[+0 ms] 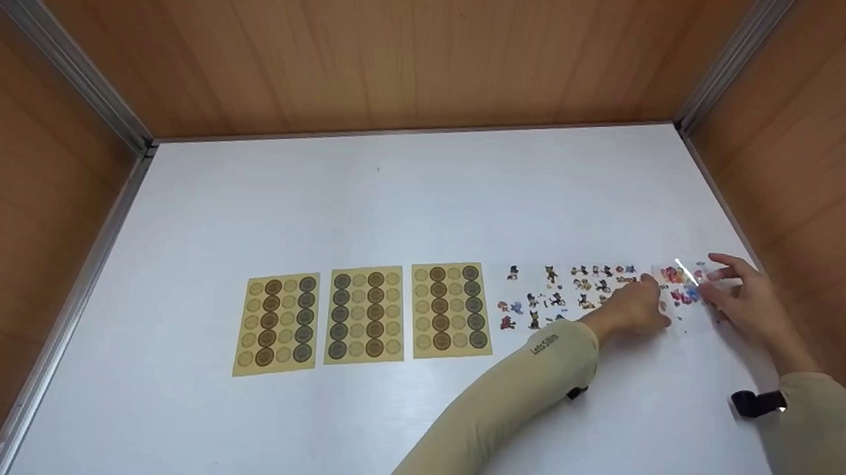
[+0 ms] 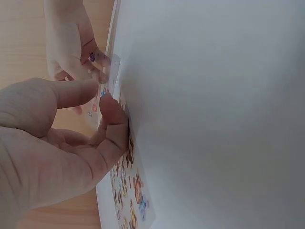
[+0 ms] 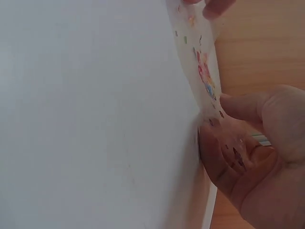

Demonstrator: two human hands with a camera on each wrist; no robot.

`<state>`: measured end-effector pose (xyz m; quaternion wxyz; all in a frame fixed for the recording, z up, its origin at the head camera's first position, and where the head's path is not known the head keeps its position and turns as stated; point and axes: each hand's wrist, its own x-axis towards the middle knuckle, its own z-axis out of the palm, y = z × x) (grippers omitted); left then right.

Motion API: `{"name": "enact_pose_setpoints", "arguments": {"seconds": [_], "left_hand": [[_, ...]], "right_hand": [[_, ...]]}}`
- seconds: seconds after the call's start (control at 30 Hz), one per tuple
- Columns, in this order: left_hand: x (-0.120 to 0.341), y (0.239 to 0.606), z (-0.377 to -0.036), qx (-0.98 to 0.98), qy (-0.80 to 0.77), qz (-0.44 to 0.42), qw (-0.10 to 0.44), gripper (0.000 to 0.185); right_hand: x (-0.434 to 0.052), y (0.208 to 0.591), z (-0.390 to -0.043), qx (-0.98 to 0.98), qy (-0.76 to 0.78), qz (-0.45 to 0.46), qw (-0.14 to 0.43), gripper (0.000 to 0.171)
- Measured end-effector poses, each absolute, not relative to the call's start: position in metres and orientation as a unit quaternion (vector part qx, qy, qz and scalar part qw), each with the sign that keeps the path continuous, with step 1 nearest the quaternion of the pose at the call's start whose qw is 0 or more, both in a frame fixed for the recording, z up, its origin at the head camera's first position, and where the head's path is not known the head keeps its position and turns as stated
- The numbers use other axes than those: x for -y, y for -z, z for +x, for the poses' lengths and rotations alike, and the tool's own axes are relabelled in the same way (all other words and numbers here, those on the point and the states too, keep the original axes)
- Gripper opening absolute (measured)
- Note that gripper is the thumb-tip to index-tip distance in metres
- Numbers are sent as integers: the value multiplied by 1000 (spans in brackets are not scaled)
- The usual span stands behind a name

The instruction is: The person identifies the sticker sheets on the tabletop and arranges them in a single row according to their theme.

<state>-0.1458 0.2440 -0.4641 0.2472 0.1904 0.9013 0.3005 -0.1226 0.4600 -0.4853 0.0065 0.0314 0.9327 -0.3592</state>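
At the right end of a row of sheets, my right hand holds a clear sticker sheet with pink and blue figures. Its thumb and curled fingers pinch the sheet's right side, and the fingers show through the plastic. My left hand is at the same sheet's left edge, thumb and bent index finger closed around it. Part of that edge is hidden by the hand. Under and beside the left hand lies another clear sticker sheet with small dog figures.
A further clear sheet with dog figures lies to the left. Beyond it are three tan sheets of round stickers, the nearest tan sheet beside the clear one. Wooden walls enclose the white table at the back and sides.
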Motion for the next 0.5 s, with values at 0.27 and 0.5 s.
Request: {"name": "enact_pose_setpoints", "arguments": {"seconds": [0.27, 0.5], "left_hand": [[-248, 466, -146, -912, -274, 200, 232, 28], [-251, 470, -145, -928, -229, 200, 216, 32]], "right_hand": [[-443, 479, -114, -976, 211, -15, 48, 64], [-437, 475, -115, -977, 186, -9, 108, 71]]}}
